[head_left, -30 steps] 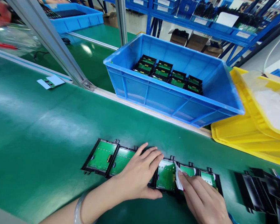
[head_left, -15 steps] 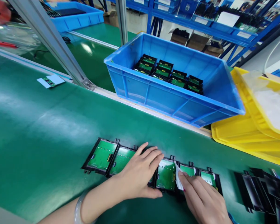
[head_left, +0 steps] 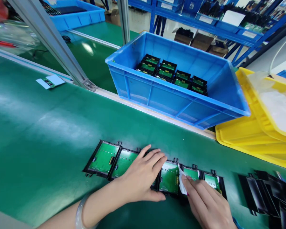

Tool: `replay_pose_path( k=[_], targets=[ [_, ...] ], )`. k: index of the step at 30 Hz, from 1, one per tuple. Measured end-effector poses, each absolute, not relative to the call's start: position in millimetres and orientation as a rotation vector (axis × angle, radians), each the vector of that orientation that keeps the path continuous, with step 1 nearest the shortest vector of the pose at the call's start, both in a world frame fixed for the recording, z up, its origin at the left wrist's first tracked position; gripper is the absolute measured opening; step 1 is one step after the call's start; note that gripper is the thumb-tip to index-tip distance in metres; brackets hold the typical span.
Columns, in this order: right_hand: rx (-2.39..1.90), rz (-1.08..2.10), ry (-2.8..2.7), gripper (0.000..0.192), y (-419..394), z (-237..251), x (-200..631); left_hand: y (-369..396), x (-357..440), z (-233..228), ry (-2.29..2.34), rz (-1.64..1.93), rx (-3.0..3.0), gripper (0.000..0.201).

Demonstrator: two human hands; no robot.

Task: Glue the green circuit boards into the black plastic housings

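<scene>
A row of several green circuit boards in black plastic frames (head_left: 104, 158) lies on the green bench. My left hand (head_left: 145, 175) is spread across the middle of the row, fingers over the far edge and thumb at the near edge, hiding part of it. Just right of it, a framed board (head_left: 169, 178) shows its white solder dots. My right hand (head_left: 206, 202) pinches a folded white wipe (head_left: 182, 183), cloth or paper, its tip against the frame edge right of that board. Two more boards (head_left: 211, 181) are partly behind this hand.
Beyond the row stands a blue bin (head_left: 176, 98) holding several framed boards, beside a yellow bin (head_left: 255, 136). Black plastic parts (head_left: 259, 194) are piled at right. A metal post (head_left: 54, 47) rises at left, near a small board with pale blue card (head_left: 51, 81).
The view has shifted very slightly. Both hands, the white wipe and the row of boards keep practically the same positions.
</scene>
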State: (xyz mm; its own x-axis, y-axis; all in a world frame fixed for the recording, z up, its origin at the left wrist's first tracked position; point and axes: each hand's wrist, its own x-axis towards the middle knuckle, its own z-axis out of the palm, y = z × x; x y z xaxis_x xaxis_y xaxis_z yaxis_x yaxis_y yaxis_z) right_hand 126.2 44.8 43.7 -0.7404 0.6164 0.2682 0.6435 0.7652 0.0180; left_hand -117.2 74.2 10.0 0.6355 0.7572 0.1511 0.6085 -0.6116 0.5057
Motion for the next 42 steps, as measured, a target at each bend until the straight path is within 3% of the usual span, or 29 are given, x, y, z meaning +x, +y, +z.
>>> replay_pose_path(
  k=[36, 42],
  targets=[
    [-0.996, -0.168, -2.713, 0.031, 43, 50, 122, 75, -117, 10, 1.074, 0.472, 2.456, 0.094],
    [-1.097, -0.022, -2.558, 0.024, 52, 54, 119, 74, -117, 9, 1.074, 0.469, 2.457, 0.091]
  ],
)
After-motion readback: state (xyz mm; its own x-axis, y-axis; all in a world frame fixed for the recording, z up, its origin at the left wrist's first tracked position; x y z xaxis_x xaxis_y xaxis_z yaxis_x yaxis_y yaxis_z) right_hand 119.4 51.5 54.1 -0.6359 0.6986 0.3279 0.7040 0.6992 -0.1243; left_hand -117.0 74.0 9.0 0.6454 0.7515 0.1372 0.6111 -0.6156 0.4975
